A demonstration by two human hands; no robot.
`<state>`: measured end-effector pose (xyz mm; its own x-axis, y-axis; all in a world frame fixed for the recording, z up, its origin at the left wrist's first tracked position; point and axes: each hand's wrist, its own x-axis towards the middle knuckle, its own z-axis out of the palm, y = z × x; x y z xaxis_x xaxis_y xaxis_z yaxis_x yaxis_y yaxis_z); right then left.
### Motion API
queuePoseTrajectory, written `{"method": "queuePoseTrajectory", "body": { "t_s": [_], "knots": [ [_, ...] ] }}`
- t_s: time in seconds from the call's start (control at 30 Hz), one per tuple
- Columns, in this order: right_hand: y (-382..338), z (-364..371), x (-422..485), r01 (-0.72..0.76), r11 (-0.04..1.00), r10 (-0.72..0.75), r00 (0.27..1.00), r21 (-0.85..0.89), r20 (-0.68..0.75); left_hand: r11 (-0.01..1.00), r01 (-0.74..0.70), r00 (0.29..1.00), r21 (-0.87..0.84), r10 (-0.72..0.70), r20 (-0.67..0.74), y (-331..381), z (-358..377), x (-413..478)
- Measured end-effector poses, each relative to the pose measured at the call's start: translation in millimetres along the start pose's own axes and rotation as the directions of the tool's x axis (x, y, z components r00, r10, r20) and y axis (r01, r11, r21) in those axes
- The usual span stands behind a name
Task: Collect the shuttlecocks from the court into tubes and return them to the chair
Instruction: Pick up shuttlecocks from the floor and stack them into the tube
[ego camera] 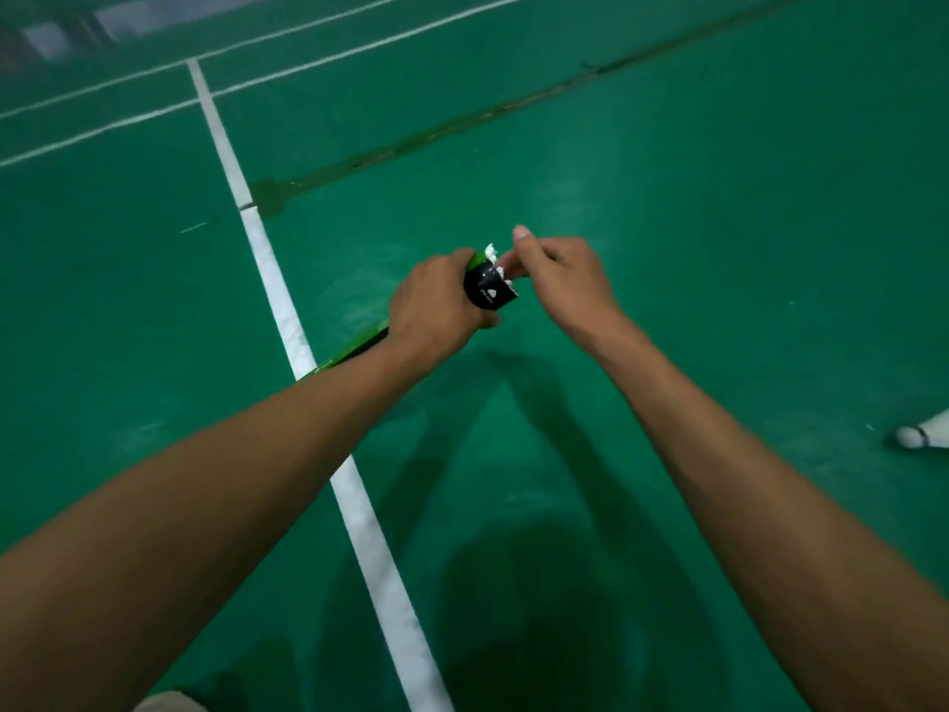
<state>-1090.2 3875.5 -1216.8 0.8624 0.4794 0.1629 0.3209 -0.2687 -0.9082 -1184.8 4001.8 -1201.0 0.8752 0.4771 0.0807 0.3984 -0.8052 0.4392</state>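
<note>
Head view: my left hand point(436, 300) is clenched round the long green black-banded tube point(488, 292) just below its mouth. Its axis runs from under my left forearm up-right to my right hand point(560, 280), which pinches the white feathered shuttlecock point(494, 256) seated there. Another white shuttlecock point(922, 435) lies on the floor, well off right.

Single head cam, wide-angle, worn on the person's head, looks fwd & down. Forearms enter from 7 and 5 o'clock; left hand point(436, 298) and right hand point(567, 280) meet at tube point(488, 290) near centre, close to lens. Court floor point(719, 223) recedes twd 12 o'clock.
</note>
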Motion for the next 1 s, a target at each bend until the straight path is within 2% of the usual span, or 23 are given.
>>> {"method": "queuePoseTrajectory", "body": {
  "t_s": [0.1,0.17,0.23,0.3,0.37,0.47,0.63,0.67,0.77,0.8,0.87,1.0],
  "knots": [
    [-10,-10,-2,-0.046,0.991,0.056,0.995,-0.126,0.077,0.995,-0.098,0.995,-0.005,0.098,-0.007,14,0,4],
    [-13,-12,-5,-0.079,0.991,0.093,0.987,-0.104,0.129,0.99,-0.138,0.99,0.01,0.138,-0.001,22,-6,6],
    [-17,-21,-5,-0.171,0.984,0.176,0.97,-0.044,0.169,0.976,-0.212,0.977,0.041,0.211,0.013,34,-9,7],
    [-19,-37,-5,-0.305,0.948,0.283,0.937,0.087,0.204,0.95,-0.307,0.952,0.065,0.306,0.017,52,-5,5],
    [-21,-54,-9,-0.339,0.922,0.288,0.923,0.184,0.257,0.923,-0.377,0.926,0.074,0.378,0.0,70,0,2],
    [-23,-76,-15,-0.353,0.905,0.278,0.914,0.239,0.296,0.899,-0.431,0.901,0.081,0.433,-0.013,89,3,4],
    [-21,-85,-21,-0.382,0.887,0.324,0.915,0.258,0.242,0.868,-0.496,0.868,0.024,0.495,0.043,98,12,14],
    [-20,-86,-20,-0.373,0.894,0.331,0.923,0.247,0.195,0.861,-0.508,0.861,0.011,0.507,0.05,99,13,17],
    [-18,-98,-12,-0.287,0.946,0.302,0.949,0.148,-0.094,0.848,-0.529,0.847,-0.034,0.53,0.051,101,12,29],
    [-17,-102,-10,-0.268,0.953,0.288,0.946,0.14,-0.149,0.843,-0.536,0.841,-0.046,0.538,0.051,101,12,34],
    [-19,-107,-9,-0.28,0.951,0.299,0.943,0.132,-0.147,0.831,-0.553,0.829,-0.057,0.556,0.057,102,13,41],
    [-20,-106,-18,-0.369,0.924,0.375,0.926,0.097,-0.043,0.772,-0.635,0.768,-0.044,0.636,0.079,98,23,43]
  ]
}}
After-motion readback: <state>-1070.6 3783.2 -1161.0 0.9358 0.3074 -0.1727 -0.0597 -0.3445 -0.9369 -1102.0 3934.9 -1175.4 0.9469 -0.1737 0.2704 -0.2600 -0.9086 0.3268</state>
